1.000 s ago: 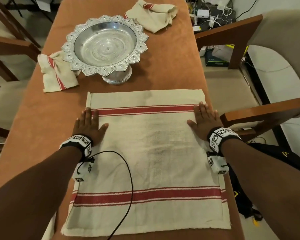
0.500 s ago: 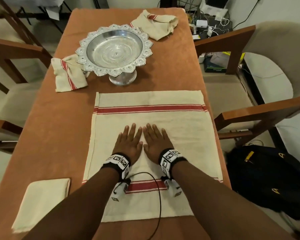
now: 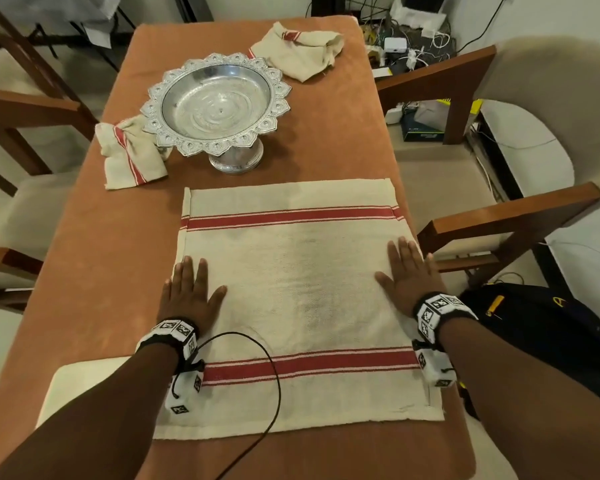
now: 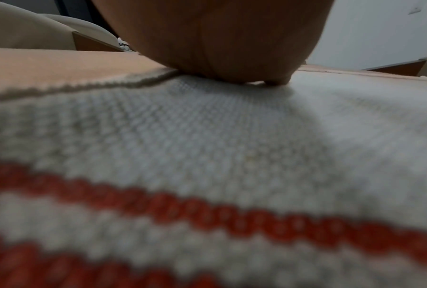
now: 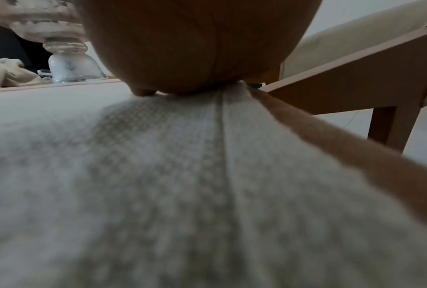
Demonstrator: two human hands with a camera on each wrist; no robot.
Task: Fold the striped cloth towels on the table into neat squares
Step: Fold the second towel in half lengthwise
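Right now your table [image 3: 97,265], under its orange-brown cover, carries everything in view. Spread flat on its near half lies the striped towel [image 3: 298,306], cream with one red band toward the far edge and another toward the near edge; its right side runs along the table's right edge. At the far middle stands the silver pedestal bowl [image 3: 219,102]. A crumpled striped towel [image 3: 129,155] sits just left of that bowl, partly under its rim, and a second crumpled towel [image 3: 302,55] lies at the far right, near the bowl. At the near left, a folded cream cloth [image 3: 84,379] shows from under your forearm.

Your left hand [image 3: 191,294] lies palm down on the spread towel's left edge, fingers straight and close together, thumb out. Your right hand [image 3: 407,275] presses flat on the towel's right edge the same way. Both hold nothing; the wrist views show each palm resting on the weave.
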